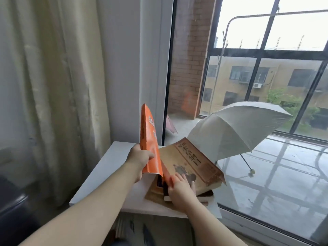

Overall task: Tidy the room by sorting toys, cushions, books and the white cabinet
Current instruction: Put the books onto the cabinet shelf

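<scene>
Window-side, sorting books (154, 193) on white desk (106, 167), seemingly far from finishing. Gripping orange book (149, 139) in left hand (140, 157), pressing right hand (181, 189) flat on tan book (191, 162).

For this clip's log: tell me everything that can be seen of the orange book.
The orange book looks like a soft paperback with a glossy orange cover and pale printed characters. It stands almost upright and its lower cover edge curls. The left hand grips its near edge, thumb on the cover. Its foot meets the stack of books on the white cabinet, beside the tan book under the right hand. Whether that hand touches it is unclear.
</scene>
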Available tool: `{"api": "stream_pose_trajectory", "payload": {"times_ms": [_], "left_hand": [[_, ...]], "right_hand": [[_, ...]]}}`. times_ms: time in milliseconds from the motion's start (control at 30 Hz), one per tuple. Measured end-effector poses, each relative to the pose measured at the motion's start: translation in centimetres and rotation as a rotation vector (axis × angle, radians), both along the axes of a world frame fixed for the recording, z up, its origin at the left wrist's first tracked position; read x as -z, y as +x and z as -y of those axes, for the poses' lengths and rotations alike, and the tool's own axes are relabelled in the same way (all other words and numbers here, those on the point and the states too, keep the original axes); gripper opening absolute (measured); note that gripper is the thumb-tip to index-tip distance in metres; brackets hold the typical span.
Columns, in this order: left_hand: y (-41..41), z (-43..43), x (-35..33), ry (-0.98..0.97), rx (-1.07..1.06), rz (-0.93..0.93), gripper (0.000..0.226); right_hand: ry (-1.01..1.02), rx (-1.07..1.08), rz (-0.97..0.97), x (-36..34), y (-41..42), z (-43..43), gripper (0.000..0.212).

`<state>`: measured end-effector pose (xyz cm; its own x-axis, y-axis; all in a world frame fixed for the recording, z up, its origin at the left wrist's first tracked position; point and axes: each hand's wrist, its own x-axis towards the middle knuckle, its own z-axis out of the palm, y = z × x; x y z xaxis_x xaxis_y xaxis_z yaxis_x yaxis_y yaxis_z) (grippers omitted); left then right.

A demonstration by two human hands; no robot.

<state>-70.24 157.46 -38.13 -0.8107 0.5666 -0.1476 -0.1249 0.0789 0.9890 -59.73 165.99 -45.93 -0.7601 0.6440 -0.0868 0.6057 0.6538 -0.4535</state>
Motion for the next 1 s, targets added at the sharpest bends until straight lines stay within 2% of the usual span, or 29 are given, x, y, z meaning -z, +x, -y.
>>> {"api": "stream_pose_trajectory", "payload": {"times_ms": [67, 133, 233, 300, 367, 433, 500, 600, 667, 733, 833, 933, 1000], "left_hand": [[-0.5, 0.8, -0.3, 0.041, 0.020, 0.014, 0.028], [-1.0, 1.3, -0.5, 0.112, 0.009, 0.052, 0.026], [-1.5, 1.5, -1.2, 0.212, -0.022, 0.115, 0.029], [-1.4, 1.7, -1.6, 0.213, -0.016, 0.072, 0.028], [-0.9, 1.8, -1.5, 0.175, 0.046, 0.024, 0.022], [0.0, 1.9, -0.8, 0.093, 0.118, 0.014, 0.016], [0.7, 1.4, 0.7, 0.015, 0.097, -0.033, 0.013], [0.4, 0.4, 3.0, -0.129, -0.141, -0.175, 0.023], [-0.4, 0.5, 4.0, -0.212, -0.291, -0.167, 0.027], [-2.1, 0.8, 5.2, -0.282, -0.342, -0.138, 0.029], [-4.2, 1.7, 6.9, -0.427, -0.313, -0.157, 0.023], [-5.3, 2.5, 8.4, -0.547, -0.257, -0.239, 0.011], [-5.9, 2.8, 9.2, -0.649, -0.216, -0.320, 0.011]], "right_hand": [[-0.137, 0.077, -0.104, -0.6, -0.4, -0.4, 0.034], [-0.397, 0.209, -0.331, -1.7, -0.1, -0.5, 0.028], [-0.633, 0.359, -0.685, -3.0, 0.8, -1.0, 0.030], [-0.853, 0.398, -0.863, -3.6, 1.3, -1.3, 0.036], [-1.034, 0.389, -0.966, -4.2, 1.9, -1.4, 0.032], [-0.949, 0.346, -0.950, -4.4, 2.6, -1.2, 0.025], [-0.709, 0.354, -0.869, -4.0, 3.4, -1.1, 0.029], [-0.331, 0.339, -0.716, -3.4, 4.3, -1.5, 0.024], [-0.069, 0.390, -0.561, -2.9, 5.0, -2.3, 0.025], [0.096, 0.506, -0.406, -2.8, 5.9, -3.3, 0.035], [0.047, 0.596, -0.286, -3.0, 6.5, -4.3, 0.054], [-0.065, 0.641, -0.248, -2.7, 6.3, -5.1, 0.049], [-0.003, 0.668, -0.259, -2.6, 5.7, -5.7, 0.042]]}}
